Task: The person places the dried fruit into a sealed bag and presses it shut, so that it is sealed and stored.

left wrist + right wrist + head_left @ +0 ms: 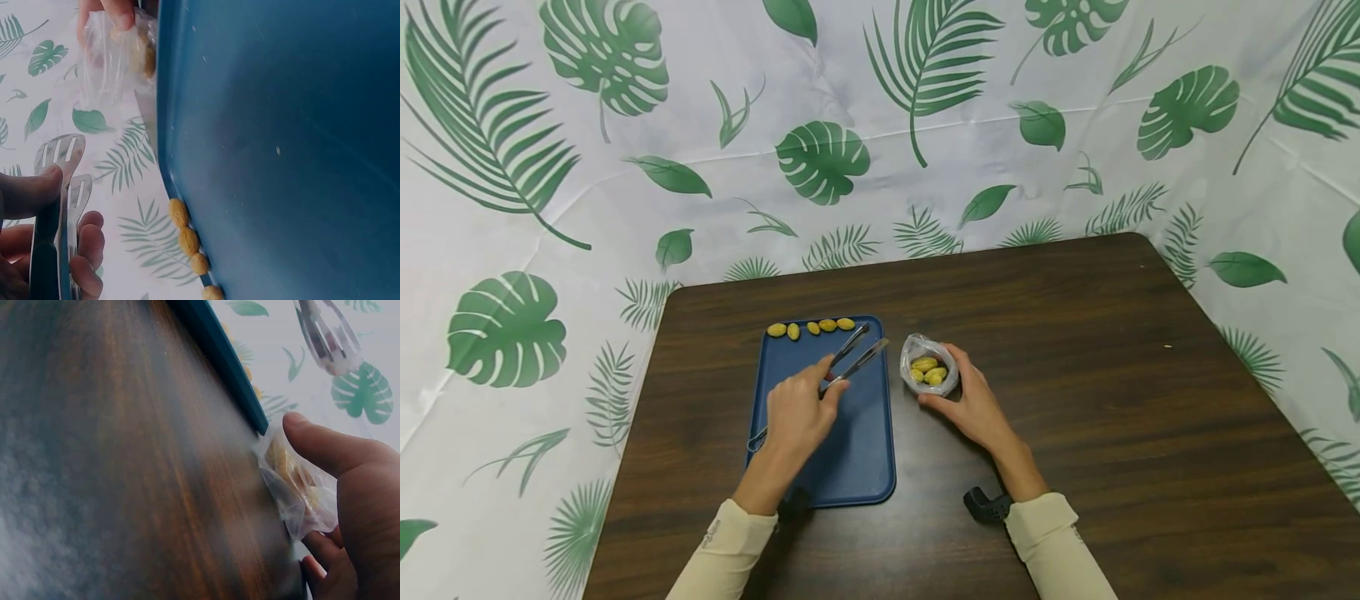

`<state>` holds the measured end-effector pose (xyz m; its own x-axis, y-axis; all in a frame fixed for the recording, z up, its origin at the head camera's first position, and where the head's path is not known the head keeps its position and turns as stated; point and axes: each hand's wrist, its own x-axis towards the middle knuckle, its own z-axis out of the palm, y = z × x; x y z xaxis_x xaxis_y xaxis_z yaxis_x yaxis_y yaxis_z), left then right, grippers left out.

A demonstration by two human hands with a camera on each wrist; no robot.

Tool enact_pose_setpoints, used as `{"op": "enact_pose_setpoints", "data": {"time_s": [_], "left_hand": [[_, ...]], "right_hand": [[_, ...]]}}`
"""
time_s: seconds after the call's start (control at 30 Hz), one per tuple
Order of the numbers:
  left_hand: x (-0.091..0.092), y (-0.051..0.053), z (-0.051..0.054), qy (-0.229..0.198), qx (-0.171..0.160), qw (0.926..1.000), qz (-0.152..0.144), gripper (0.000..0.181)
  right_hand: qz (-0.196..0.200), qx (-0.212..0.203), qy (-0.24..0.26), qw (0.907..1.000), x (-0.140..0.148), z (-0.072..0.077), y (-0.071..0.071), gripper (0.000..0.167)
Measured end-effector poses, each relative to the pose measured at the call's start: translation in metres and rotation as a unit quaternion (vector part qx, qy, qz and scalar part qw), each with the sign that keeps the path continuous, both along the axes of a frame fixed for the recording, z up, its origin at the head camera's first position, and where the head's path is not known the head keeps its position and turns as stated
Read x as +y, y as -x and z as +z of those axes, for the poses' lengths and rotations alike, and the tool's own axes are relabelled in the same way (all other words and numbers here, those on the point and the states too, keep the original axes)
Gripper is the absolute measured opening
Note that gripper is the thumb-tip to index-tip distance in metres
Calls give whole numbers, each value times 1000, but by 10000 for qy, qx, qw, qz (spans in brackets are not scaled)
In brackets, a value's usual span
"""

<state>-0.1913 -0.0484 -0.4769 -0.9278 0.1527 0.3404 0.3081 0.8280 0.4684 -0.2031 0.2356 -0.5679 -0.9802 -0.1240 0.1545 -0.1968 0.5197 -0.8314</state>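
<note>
Read clock directions on the head view, with 12 at the far side of the dark wood-grain table (1075, 358). Find in the left hand (796, 414) a pair of slotted-tip metal tongs (53, 225), gripped between thumb and curled fingers. Note the tong tips, spread apart with nothing between, pointing between 1 and 2 o'clock above the blue rectangular tray (857, 450). Find the right hand (977, 404) curled round a clear plastic bag (916, 343), just beside the tray, between 2 and 3 o'clock from tray centre. Note fingers at the bag's 3 o'clock side, thumb near 6, bag mouth upward.

Locate several wrinkled yellow-brown nut-like pieces (925, 364) inside the bag, and a row of five (813, 328) along the tray's far edge, from about 11 to 1 o'clock. Cannot tell nut from dried fruit.

Judge each piece light, fairly firm, rounded and apt to roll or slip against smooth metal. Grasp across the narrow middle, using light, even pressure. Treat the bag as limp and collapsible; support by the side wall, leaving the mouth clear.
</note>
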Motion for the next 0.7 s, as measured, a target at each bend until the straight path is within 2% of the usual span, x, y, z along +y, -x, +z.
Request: {"op": "enact_pose_setpoints", "data": {"time_s": [0.3, 0.7], "left_hand": [[-7, 10, -4, 258, -56, 9995, 151, 44], [-15, 27, -8, 272, -155, 9992, 252, 44]], "right_hand": [[-36, -8, -32, 10000, 0, 0, -1, 90], [29, 67, -4, 10000, 0, 0, 0, 90]]}}
